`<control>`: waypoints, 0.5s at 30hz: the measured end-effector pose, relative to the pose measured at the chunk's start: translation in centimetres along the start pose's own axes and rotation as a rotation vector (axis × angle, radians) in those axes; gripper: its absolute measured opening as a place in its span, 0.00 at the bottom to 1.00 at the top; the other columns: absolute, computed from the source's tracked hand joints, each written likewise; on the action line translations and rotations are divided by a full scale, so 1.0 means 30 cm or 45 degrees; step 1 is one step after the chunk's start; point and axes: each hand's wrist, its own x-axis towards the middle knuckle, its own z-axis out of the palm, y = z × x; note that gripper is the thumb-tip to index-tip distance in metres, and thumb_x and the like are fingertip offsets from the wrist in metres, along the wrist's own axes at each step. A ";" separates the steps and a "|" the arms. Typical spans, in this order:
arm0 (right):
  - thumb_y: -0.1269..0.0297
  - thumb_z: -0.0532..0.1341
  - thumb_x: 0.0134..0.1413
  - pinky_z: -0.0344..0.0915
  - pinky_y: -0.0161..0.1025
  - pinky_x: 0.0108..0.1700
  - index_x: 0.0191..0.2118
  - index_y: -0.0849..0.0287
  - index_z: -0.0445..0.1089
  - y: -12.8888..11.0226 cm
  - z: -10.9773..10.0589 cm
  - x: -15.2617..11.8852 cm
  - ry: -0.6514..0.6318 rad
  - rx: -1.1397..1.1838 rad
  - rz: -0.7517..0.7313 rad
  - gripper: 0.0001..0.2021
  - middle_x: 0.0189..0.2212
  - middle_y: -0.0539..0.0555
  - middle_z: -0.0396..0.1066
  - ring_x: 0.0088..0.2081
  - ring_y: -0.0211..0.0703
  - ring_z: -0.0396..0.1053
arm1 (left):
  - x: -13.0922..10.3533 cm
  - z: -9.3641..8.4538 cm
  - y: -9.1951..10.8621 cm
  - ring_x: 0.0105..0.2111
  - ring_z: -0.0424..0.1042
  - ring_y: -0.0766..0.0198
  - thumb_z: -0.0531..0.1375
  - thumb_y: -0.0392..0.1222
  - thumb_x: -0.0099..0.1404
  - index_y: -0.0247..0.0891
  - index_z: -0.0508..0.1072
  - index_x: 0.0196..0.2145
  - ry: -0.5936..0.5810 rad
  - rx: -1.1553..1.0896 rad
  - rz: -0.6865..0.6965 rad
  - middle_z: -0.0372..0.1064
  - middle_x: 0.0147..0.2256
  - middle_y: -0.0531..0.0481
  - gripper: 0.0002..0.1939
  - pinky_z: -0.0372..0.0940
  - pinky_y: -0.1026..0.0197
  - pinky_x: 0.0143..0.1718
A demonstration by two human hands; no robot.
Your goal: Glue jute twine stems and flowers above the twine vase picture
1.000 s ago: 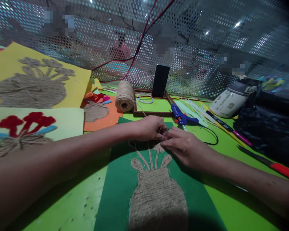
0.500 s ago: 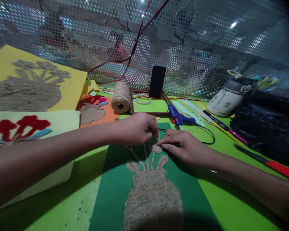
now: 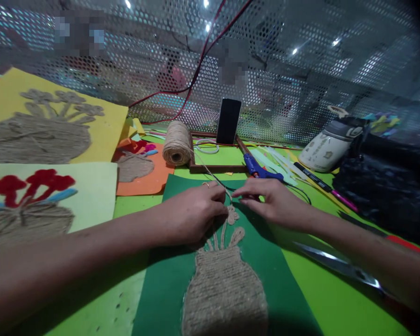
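A dark green sheet (image 3: pixel 283 289) bears a vase of wound twine (image 3: pixel 227 289) with twine stems and a looped leaf above it. Near the top of the stems is a small twine flower (image 3: pixel 233 215). My left hand (image 3: pixel 199 210) is bent over the upper sheet, its fingers pinched on the twine beside the flower. My right hand (image 3: pixel 266 200) comes from the right, thumb and forefinger close around the twine strand (image 3: pixel 230 195) just above the flower. That strand runs back to the twine spool (image 3: pixel 177 142).
Behind are a brown frame (image 3: pixel 215 168), an upright phone (image 3: pixel 228 120) and a blue glue gun (image 3: pixel 261 171). Scissors (image 3: pixel 339 266) lie under the right forearm. A bottle (image 3: pixel 331 143), black bag (image 3: pixel 381 186) and marker (image 3: pixel 311 176) are at right, finished-looking craft sheets (image 3: pixel 105 140) at left.
My left hand has moved down and nearer, now covering the left stems. My right hand has shifted slightly up. The strand from the spool now shows between the hands, and more of the scissors is visible.
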 end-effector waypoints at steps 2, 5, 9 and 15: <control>0.79 0.57 0.56 0.62 0.38 0.37 0.47 0.59 0.74 0.008 0.005 0.019 -0.113 -0.179 -0.132 0.16 0.35 0.56 0.73 0.35 0.42 0.69 | -0.005 0.003 0.001 0.34 0.64 0.60 0.57 0.32 0.61 0.37 0.77 0.39 0.027 0.012 -0.012 0.65 0.36 0.45 0.11 0.61 0.60 0.33; 0.80 0.56 0.57 0.58 0.36 0.33 0.42 0.61 0.74 0.021 0.012 0.043 -0.263 -0.360 -0.228 0.13 0.33 0.55 0.69 0.32 0.40 0.65 | -0.010 0.003 0.006 0.33 0.63 0.60 0.55 0.32 0.64 0.36 0.78 0.39 0.049 -0.004 -0.026 0.65 0.35 0.45 0.11 0.60 0.60 0.32; 0.77 0.55 0.60 0.56 0.35 0.32 0.35 0.63 0.73 0.045 0.021 0.050 -0.257 -0.353 -0.284 0.09 0.31 0.54 0.66 0.31 0.39 0.63 | -0.006 0.000 0.010 0.33 0.65 0.61 0.52 0.33 0.67 0.34 0.77 0.39 0.065 -0.049 -0.027 0.66 0.32 0.45 0.13 0.61 0.61 0.33; 0.75 0.55 0.62 0.56 0.35 0.33 0.33 0.62 0.72 0.071 0.026 0.044 -0.222 -0.309 -0.309 0.10 0.30 0.53 0.64 0.31 0.38 0.61 | 0.003 0.016 0.004 0.33 0.64 0.60 0.53 0.35 0.67 0.33 0.77 0.36 0.082 0.096 0.098 0.65 0.31 0.44 0.12 0.63 0.58 0.38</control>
